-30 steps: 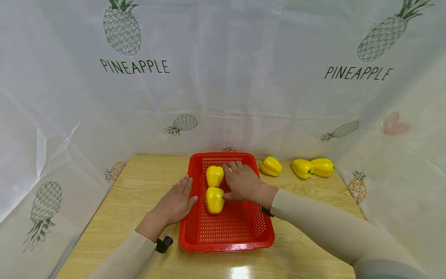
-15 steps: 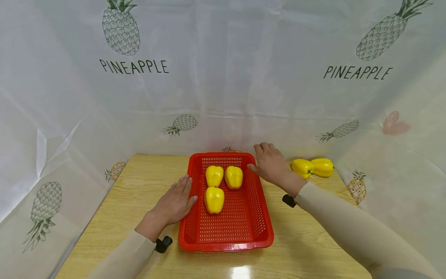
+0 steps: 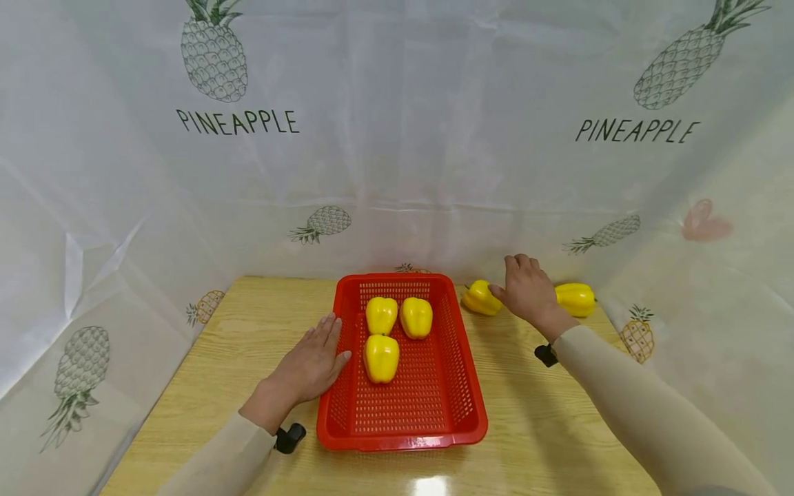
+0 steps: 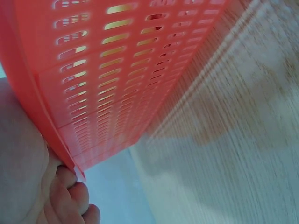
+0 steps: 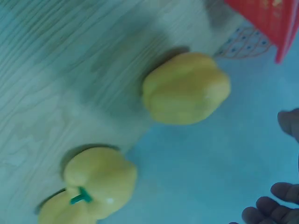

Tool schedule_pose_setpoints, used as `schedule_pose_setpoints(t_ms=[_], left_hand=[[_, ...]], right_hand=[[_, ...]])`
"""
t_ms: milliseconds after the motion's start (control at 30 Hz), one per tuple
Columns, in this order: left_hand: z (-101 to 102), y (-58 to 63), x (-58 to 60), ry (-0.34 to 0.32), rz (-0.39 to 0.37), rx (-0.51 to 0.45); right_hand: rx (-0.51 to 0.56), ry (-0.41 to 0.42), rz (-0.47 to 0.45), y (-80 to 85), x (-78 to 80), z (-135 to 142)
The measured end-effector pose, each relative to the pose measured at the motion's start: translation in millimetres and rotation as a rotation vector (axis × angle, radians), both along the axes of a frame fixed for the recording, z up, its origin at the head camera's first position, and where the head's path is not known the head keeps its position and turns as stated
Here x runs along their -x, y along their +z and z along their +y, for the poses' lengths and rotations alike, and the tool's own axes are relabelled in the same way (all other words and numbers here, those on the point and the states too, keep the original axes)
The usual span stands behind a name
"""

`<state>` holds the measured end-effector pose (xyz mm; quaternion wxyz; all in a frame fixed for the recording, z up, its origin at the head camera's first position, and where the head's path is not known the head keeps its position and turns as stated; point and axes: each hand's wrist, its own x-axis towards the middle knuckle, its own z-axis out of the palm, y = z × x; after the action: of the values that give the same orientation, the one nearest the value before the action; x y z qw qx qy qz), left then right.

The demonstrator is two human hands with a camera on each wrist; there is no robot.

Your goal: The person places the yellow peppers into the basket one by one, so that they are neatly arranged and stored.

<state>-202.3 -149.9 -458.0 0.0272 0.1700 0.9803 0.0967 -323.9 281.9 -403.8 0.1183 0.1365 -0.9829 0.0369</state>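
Observation:
My left hand (image 3: 310, 358) lies with straight fingers along the left rim of a red plastic basket (image 3: 402, 441). In the left wrist view its fingertips (image 4: 79, 196) sit right at the edge of the basket's slotted wall (image 4: 112, 84). Inside the basket are three yellow bell peppers (image 3: 381, 358), grouped toward the back left. My right hand (image 3: 527, 289), holding nothing, is over the table right of the basket, fingers spread from the thumb. Below it, the right wrist view has one pepper (image 5: 187, 88) alone and a touching pair, including a green-stemmed pepper (image 5: 100, 182). The hand hides this one in the head view.
The wooden table (image 3: 236, 331) backs onto a pale hanging sheet (image 3: 403, 138) printed with pineapples, which also encloses both sides. One loose pepper (image 3: 481, 297) lies just right of the basket, another (image 3: 575, 300) near the table's back right corner.
My right hand has left the pepper at the back of the basket, risen over the right rim and moved right, over the loose peppers. My left hand has stayed at the rim.

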Motion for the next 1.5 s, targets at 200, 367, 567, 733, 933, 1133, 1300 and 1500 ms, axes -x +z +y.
schedule_pose_setpoints(t_ms=[200,367,567,733,933,1133,1300,1500], left_hand=[[-1.6,-2.1,0.4,0.011,-0.007,-0.006],[-0.9,-4.3,0.7,0.011,-0.011,-0.005],[1.2,-4.7,0.9,0.009,-0.012,-0.013],[1.5,-3.3,2.7,0.006,-0.006,-0.009],[0.3,-1.4,3.5,0.013,-0.009,-0.008],[0.4,-1.2,2.5,0.012,-0.009,-0.001],[0.8,-0.6,2.0,0.005,-0.007,-0.002],[0.4,-1.4,1.2,-0.007,0.002,0.011]], right_hand=[[-0.052,0.072,-0.047,-18.6,11.2,7.0],[-0.084,0.094,-0.064,-38.7,19.3,1.3],[-0.084,0.091,-0.082,-55.4,29.2,-8.0],[-0.074,0.091,-0.089,-63.6,36.6,-14.7],[-0.061,0.103,-0.095,-74.8,42.1,-21.4],[-0.101,0.125,-0.084,-80.4,36.5,-20.1],[-0.120,0.158,-0.017,-82.9,30.8,-14.5],[-0.122,0.166,0.052,-91.2,23.2,-7.5]])
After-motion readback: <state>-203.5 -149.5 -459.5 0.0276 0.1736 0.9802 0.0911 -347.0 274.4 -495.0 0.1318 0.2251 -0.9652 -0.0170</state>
